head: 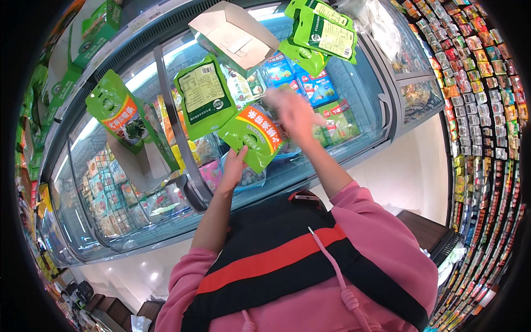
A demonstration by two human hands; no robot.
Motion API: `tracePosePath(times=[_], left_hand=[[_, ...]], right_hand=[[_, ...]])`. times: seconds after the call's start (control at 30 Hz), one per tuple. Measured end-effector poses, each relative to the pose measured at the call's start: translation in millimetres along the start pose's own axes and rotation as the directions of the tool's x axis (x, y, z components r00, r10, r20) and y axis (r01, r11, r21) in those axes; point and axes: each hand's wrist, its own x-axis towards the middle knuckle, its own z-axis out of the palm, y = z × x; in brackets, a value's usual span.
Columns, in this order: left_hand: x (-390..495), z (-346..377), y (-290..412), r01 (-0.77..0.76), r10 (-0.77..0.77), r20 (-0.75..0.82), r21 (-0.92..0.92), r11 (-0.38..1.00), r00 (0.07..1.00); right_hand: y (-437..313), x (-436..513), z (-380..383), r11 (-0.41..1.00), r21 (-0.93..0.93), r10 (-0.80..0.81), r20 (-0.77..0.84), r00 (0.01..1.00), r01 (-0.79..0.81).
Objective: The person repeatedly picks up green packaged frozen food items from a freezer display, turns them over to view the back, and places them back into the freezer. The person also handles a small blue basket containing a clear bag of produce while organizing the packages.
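Note:
My left hand [235,166] grips the lower edge of a green snack bag [256,135] with an orange printed band, thumb on its front. Beside the bag's right edge, my right hand [295,114] is blurred by motion; no held thing shows in it, and a finger stands apart. Another green bag [205,97] lies back side up on the freezer glass, just beyond the held one. An open cardboard display box [238,39] rests farther back on the glass. To the left, a second display box [143,164] has a green bag [118,114] standing at it.
Several green bags [325,37] are piled at the freezer's far right. Under the sliding glass lid [361,108] are blue boxes [315,87] and other packages. Packed shelves [477,103] rise at right. More green display boxes [97,29] line a ledge at upper left.

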Motion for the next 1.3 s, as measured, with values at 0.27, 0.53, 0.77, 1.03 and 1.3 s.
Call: tracePosePath(times=[0.27, 0.53, 0.77, 1.03, 1.3], left_hand=[[-0.9, -8.2, -35.4, 0.080, -0.081, -0.050, -0.018, 0.997, 0.995], [-18.4, -21.4, -33.0, -0.016, 0.018, -0.015, 0.075, 0.997, 1.000], [-40.1, -4.9, 1.2, 0.035, -0.034, -0.033, 0.036, 0.999, 0.999], [-33.7, -8.5, 13.3, 0.007, 0.012, -0.080, 0.221, 0.975, 0.997], [-86.3, 66.6, 141.6, -0.541, 0.397, 0.416, 0.789, 0.290, 0.818]], right_hand=[[27.9, 28.9, 30.6, 0.986, -0.149, -0.070, 0.029, 0.997, 0.074], [25.9, 17.8, 16.3, 0.875, -0.161, -0.409, 0.257, 0.876, 0.456], [-3.6, 25.8, 3.2, 0.990, 0.144, -0.009, 0.046, 0.999, 0.002], [36.3, 19.1, 37.5, 0.949, -0.216, -0.229, 0.024, 0.973, 0.229], [80.9, 6.1, -12.5, 0.164, 0.949, 0.801, 0.030, 0.597, -0.269]])
